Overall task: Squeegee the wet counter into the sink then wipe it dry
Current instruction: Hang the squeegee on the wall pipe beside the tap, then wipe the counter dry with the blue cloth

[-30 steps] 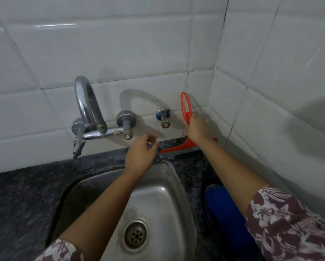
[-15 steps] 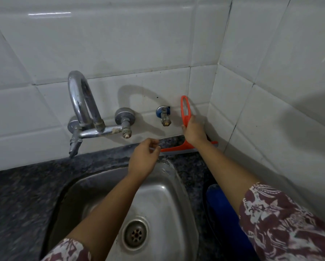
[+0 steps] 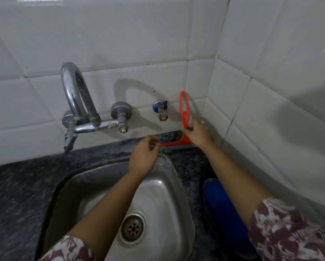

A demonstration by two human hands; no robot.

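Note:
An orange squeegee (image 3: 184, 110) stands upright against the back wall tiles, its blade (image 3: 174, 144) resting on the dark speckled counter (image 3: 16, 194) behind the steel sink (image 3: 161, 187). My right hand (image 3: 197, 133) grips the squeegee's handle near its base. My left hand (image 3: 144, 155) hovers over the sink's back rim with fingers loosely curled, its fingertips close to the blade's left end; whether they touch it is unclear. A blue cloth (image 3: 224, 210) lies on the counter to the right of the sink, partly under my right forearm.
A chrome tap (image 3: 77, 102) juts from the wall at the back left, with a second valve (image 3: 160, 110) near the squeegee. Tiled walls meet in a corner at the right. The sink drain (image 3: 133, 229) lies near the front.
The view has shifted slightly. My right hand has slid a little lower on the squeegee handle; my left hand stays near the blade's left end.

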